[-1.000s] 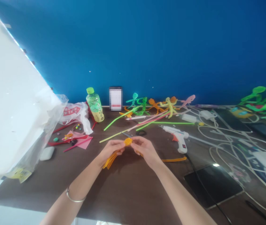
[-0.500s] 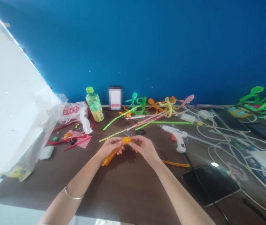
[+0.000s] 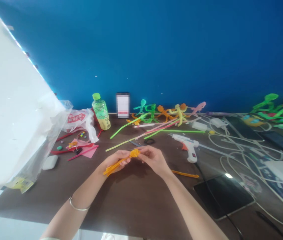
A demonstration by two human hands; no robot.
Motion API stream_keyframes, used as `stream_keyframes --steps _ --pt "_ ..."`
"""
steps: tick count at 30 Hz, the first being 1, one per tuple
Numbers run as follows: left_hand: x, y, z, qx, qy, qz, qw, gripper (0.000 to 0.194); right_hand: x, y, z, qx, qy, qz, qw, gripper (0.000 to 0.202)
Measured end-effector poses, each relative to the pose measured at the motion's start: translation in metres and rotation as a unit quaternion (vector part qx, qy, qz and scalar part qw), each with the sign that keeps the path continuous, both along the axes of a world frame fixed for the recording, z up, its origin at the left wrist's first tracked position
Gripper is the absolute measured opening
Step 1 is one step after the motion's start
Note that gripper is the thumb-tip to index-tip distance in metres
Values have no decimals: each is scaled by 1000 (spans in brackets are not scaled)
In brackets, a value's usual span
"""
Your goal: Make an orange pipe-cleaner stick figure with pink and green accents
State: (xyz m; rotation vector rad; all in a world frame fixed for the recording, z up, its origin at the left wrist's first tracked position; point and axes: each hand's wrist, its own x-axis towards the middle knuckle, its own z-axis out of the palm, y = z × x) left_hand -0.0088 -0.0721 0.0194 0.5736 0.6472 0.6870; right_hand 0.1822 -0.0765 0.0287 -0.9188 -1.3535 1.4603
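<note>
A bundle of orange pipe cleaners (image 3: 111,169) lies across my left hand (image 3: 118,157), its loose ends pointing down and left. At the bundle's upper end is a tightly wound orange coil (image 3: 135,153), between my two hands. My left fingers are closed around the strands just below that coil. From the other side, my right hand (image 3: 154,160) pinches at the coil's right edge; its fingertips are partly hidden. Another orange pipe cleaner (image 3: 185,174) rests on the table to the right of my right wrist.
A white glue gun (image 3: 190,146) and a dark tablet (image 3: 223,196) lie to the right, among white cables (image 3: 227,160). Behind my hands are loose green pipe cleaners (image 3: 181,131) and pipe-cleaner figures (image 3: 180,115). A drink bottle (image 3: 101,111) stands at back left, near pink felt (image 3: 90,151).
The bundle's loose ends have swung left and slightly up, so it lies flatter. The coil has turned and dropped slightly; both hands stay on the pipe cleaners.
</note>
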Motion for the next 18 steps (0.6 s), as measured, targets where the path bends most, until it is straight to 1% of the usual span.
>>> stream_keyframes --steps 4,8,15,18 --pt "1 0 1 -22 -2 -2 1000 14 -2 -1 1 -32 37 -11 999 18" --pt "1 -1 3 -31 5 -39 999 18 -3 -1 0 -46 67 -7 997 21" --pt "4 0 8 9 -6 -67 998 21 -5 -2 4 -46 73 12 996 22" --pt "6 -2 12 35 23 -78 996 35 -9 -3 5 -38 66 28 997 21"
